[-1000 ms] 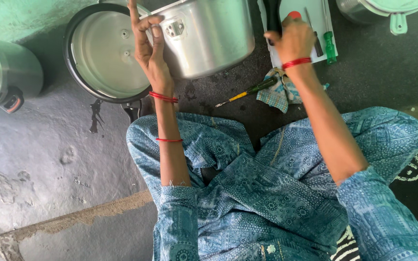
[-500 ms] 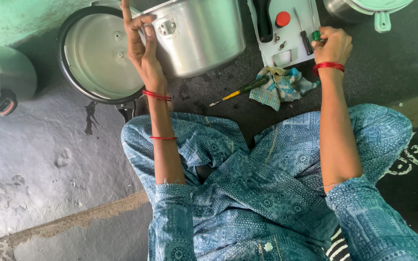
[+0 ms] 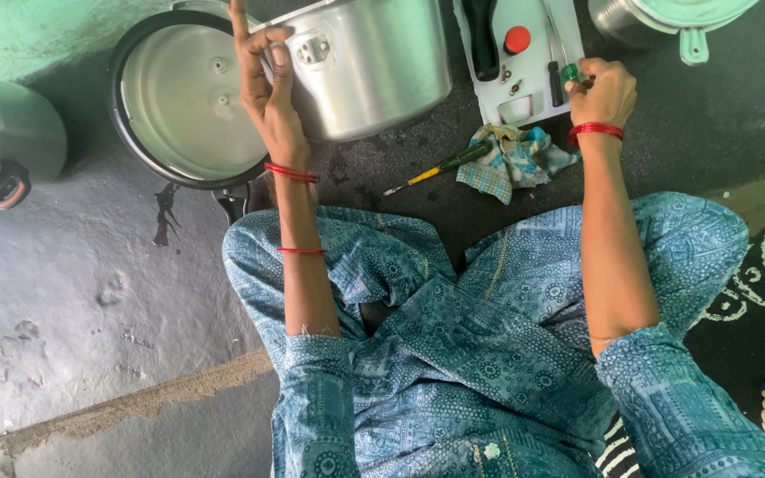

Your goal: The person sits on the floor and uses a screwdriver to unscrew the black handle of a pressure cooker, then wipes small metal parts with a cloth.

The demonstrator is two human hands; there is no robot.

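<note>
My left hand (image 3: 267, 84) grips the rim of a metal cooker pot (image 3: 365, 62) that lies tilted on the dark floor, fingers wrapped over its edge. A round lid (image 3: 188, 102) lies flat just left of the pot. My right hand (image 3: 602, 88) is closed on the green handle of a screwdriver (image 3: 568, 73) over a white tray (image 3: 524, 111). The tray holds a black handle (image 3: 482, 35), a red knob (image 3: 516, 39) and small screws. A second screwdriver (image 3: 440, 166) with a green and yellow handle lies on the floor beside a checked cloth (image 3: 511, 158).
A steel vessel (image 3: 2, 142) lies at the left edge. Another metal pot with a pale green lid (image 3: 675, 18) stands at the top right. My crossed legs in blue patterned cloth (image 3: 489, 336) fill the lower middle. A black patterned mat (image 3: 763, 283) lies at the right.
My right hand has moved from the tray's left part to its right side and has taken hold of the green screwdriver. The left hand has stayed on the pot's rim.
</note>
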